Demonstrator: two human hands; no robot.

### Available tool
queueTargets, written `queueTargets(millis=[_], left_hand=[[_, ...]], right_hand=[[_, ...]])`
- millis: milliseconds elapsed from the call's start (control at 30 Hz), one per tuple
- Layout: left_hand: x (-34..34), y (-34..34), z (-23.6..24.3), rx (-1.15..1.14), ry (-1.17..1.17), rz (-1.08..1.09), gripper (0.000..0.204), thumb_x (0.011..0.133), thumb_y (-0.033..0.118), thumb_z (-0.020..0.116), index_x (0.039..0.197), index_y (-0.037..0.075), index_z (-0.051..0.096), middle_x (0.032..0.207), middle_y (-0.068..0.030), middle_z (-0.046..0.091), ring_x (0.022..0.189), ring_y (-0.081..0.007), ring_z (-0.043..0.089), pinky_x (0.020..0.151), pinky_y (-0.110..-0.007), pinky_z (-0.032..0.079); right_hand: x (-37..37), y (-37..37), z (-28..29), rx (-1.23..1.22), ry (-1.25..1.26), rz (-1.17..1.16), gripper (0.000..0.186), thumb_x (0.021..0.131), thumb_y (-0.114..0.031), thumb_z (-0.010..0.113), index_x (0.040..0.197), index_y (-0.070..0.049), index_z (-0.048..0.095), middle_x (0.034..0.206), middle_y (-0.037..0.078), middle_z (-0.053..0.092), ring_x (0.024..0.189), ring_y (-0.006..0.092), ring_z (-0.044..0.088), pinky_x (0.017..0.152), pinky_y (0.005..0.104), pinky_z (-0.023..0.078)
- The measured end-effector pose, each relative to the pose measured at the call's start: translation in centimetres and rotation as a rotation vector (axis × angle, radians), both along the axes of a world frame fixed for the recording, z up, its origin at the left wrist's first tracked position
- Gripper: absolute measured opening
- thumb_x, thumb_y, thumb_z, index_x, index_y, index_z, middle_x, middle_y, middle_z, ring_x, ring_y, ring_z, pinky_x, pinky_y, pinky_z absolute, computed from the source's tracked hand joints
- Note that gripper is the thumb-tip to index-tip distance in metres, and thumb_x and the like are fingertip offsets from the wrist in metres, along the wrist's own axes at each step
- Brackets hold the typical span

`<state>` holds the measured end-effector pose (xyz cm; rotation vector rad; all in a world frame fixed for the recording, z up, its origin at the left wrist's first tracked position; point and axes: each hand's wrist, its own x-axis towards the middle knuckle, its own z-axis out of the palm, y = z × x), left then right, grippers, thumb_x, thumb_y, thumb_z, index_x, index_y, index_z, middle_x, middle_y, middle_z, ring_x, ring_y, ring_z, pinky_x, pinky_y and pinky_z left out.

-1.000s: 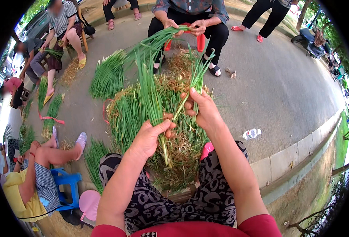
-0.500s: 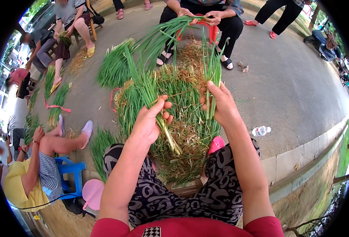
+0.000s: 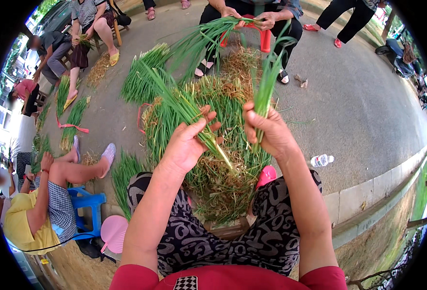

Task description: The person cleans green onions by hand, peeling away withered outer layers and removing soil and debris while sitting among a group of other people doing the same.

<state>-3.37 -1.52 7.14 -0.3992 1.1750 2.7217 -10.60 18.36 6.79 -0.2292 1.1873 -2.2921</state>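
Observation:
My left hand (image 3: 189, 140) has its thumb laid over a bunch of garlic chives (image 3: 182, 107). Their pale stem ends point down toward me, and the green leaves slant away to the upper left. In my right hand (image 3: 266, 126) a second bunch of green chives (image 3: 266, 89) is gripped in curled fingers, leaves upward. The two hands are apart, at about the same height. Beneath them a broad heap of chives (image 3: 167, 130) mixed with dry straw-coloured trimmings (image 3: 213, 193) lies on the ground between my knees.
Across the heap, a seated person's hands (image 3: 247, 18) hold more chives. A neat chive pile (image 3: 143, 72) lies at the far left. A plastic bottle (image 3: 322, 160) lies on the right. On the left are a person on a blue stool (image 3: 90, 203) and a pink fan (image 3: 114, 234).
My right hand has closed more around its chives and moved slightly toward the left hand. The left bunch has swung, its stem ends shifting to the right. My left fingers have loosened.

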Motion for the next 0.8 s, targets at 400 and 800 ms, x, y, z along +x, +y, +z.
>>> queueTargets(millis=[400,800], left_hand=[[0.5,1.4,0.1,-0.098,-0.023,-0.144,0.039,0.090,0.024,0.060,0.125,0.009,0.050,0.120,-0.0027,0.056,0.110,-0.0187,0.052,0.090,-0.047,0.044],[0.4,0.5,0.2,-0.184,-0.063,-0.130,0.032,0.087,0.012,0.060,0.118,0.006,0.053,0.109,-0.0041,0.060,0.093,-0.0187,0.060,0.079,-0.035,0.051]], right_hand=[[1.6,-2.6,-1.3,0.192,0.088,0.145,0.020,0.082,-0.009,0.069,0.099,0.000,0.064,0.090,0.003,0.063,0.077,0.0100,0.058,0.066,0.0235,0.047],[1.2,-1.4,0.8,0.337,-0.032,0.074,0.020,0.084,-0.011,0.066,0.099,-0.002,0.056,0.061,-0.006,0.049,0.041,0.0010,0.035,0.036,0.0189,0.021]])
